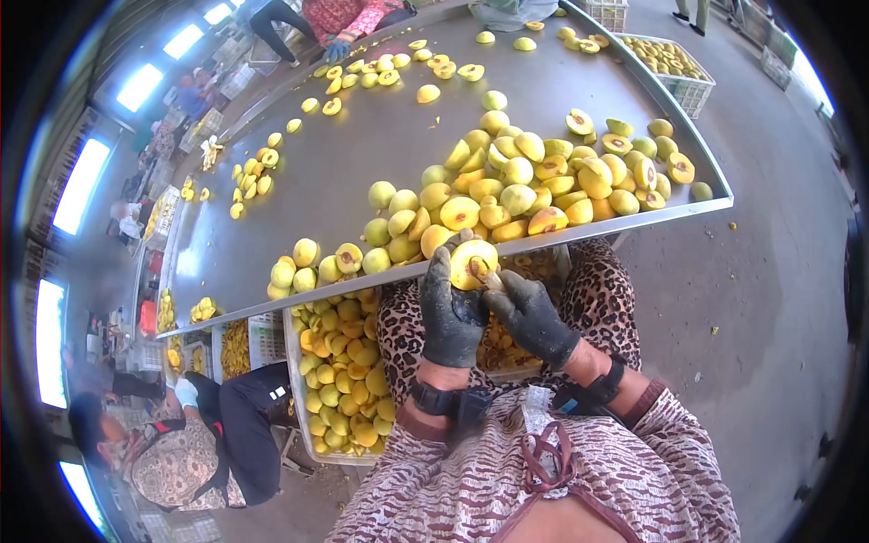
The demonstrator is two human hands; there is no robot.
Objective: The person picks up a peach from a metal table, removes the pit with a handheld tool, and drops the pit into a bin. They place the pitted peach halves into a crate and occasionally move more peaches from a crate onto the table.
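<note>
My left hand (pixel 453 312), in a dark work glove, holds a yellow peach half (pixel 473 264) with its cut face turned up toward me. My right hand (pixel 529 315), gloved alike, is closed on a small thin tool (pixel 491 279), mostly hidden by the fingers. Its tip reaches the brownish pit hollow of the half. Both hands are just off the near edge of a metal table (pixel 317 204), above my lap. Right beyond them lies a heap of peaches (pixel 516 172), many cut in half, some with pits showing.
A crate of peach halves (pixel 344 380) stands left of my legs, and another container (pixel 516 348) sits between my knees. A co-worker (pixel 195 452) sits at left; another person's gloved hand (pixel 338 50) is at the far table edge. A full white crate (pixel 683 86) stands beyond the right edge.
</note>
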